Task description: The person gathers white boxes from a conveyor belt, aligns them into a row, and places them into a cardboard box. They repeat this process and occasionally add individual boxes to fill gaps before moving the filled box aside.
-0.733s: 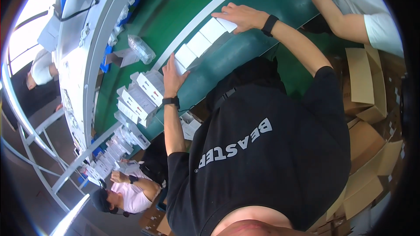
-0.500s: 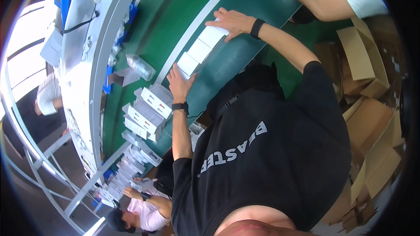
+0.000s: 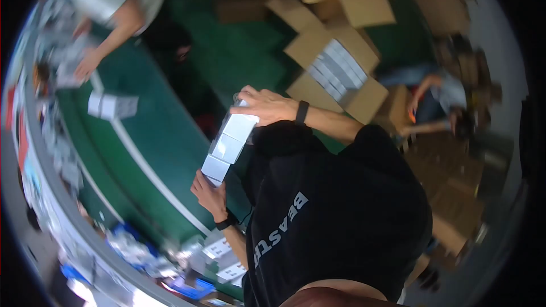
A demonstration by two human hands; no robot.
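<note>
While both my hands clamp the ends of a row: it is lifted off the belt, carried at chest height.
Row: small white rectangular boxes (image 3: pixel 227 146) pressed end to end, none dropped.
Left hand (image 3: pixel 209 194): closed against the lower end.
Right hand (image 3: pixel 266 106): closed over the upper end.
Open brown cardboard carton (image 3: pixel 336 73): partly filled with like boxes, well apart.
Done: pick-up. Left, I judge: placing.
Green conveyor belt (image 3: pixel 165 136): more white boxes (image 3: pixel 111 106) waiting.

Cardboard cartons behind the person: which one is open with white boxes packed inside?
The open carton just beyond the right hand, flaps spread, with a row of white boxes inside. No boxes show in the other cartons.
</note>
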